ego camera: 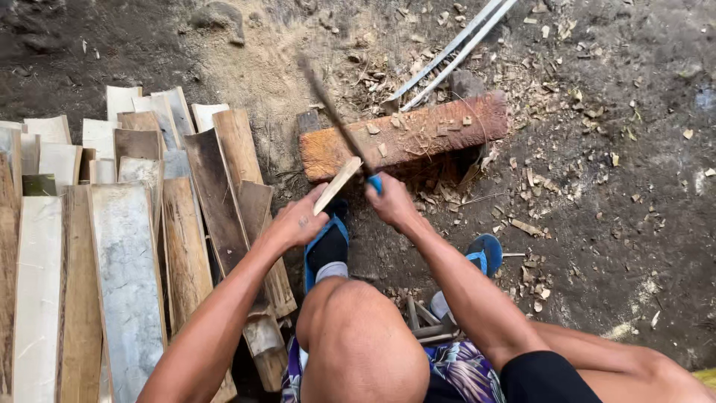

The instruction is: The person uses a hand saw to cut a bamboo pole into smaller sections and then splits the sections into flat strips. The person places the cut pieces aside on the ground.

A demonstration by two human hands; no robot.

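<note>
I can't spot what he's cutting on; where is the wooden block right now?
In the head view the reddish wooden block lies on the dirt ground just above both hands, with the stack of bamboo slats to its left and wood chips scattered to its right.

The supporting surface is bare, dark earth ground point(634, 224). A reddish wooden block point(406, 136) lies on it at centre, toward 12 o'clock. Pale wood chips point(556, 112) are scattered across the ground from 1 to 4 o'clock. Two long pale strips point(455, 48) lie at 1 o'clock, touching the block's far edge. A stack of flat split slats point(127, 246), pale and brown, covers the ground from 8 to 10 o'clock. What appears to be a stone point(220, 16) sits at 11 o'clock.
</note>
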